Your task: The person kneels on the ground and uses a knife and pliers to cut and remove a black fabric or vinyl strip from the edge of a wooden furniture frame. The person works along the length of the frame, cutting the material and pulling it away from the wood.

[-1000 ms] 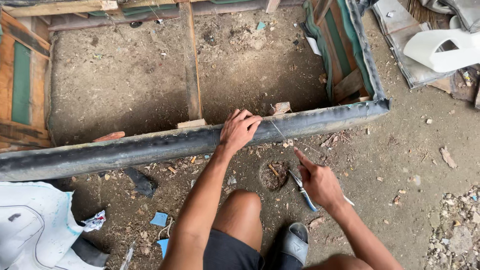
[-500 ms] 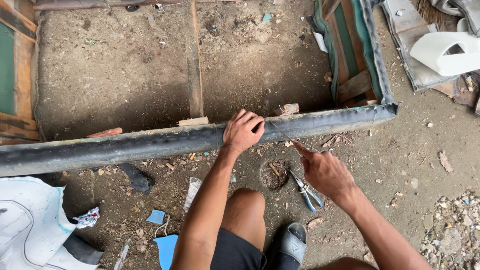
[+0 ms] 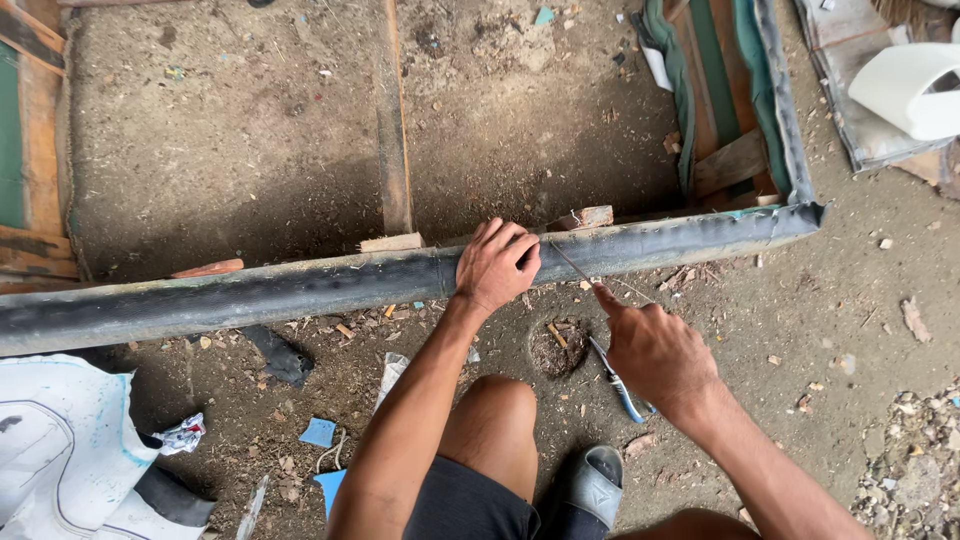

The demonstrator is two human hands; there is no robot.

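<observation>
Head view only. Left hand (image 3: pixel 497 266) sits centre frame, palm down on the black-wrapped rail (image 3: pixel 300 290) of a wooden frame (image 3: pixel 390 130) lying on the dirt ground (image 3: pixel 840 310). Left grip: fingers curled over the rail's top edge, pressing the black covering, thumb side toward the right of frame.

Right hand (image 3: pixel 655 350) is lower right of centre, just off the rail. Right grip: pressed together, pinching a thin thread (image 3: pixel 570 262) that runs taut up-left from its fingertips to the rail right beside the left hand. Same hand also has pliers with blue handles (image 3: pixel 618 380) tucked in it; handles stick out below the palm toward the bottom of frame.

Rail runs from left edge to the frame's corner at upper right, slightly tilted up to the right.

Around: bare knee (image 3: pixel 495 430) and a grey sandal (image 3: pixel 592 485) at bottom centre, blue scraps (image 3: pixel 318 432) and a white printed sheet (image 3: pixel 60 450) lower left, white curved plastic piece (image 3: pixel 910 90) upper right. Small wood block (image 3: pixel 590 217) sits just behind the rail near the left hand.
</observation>
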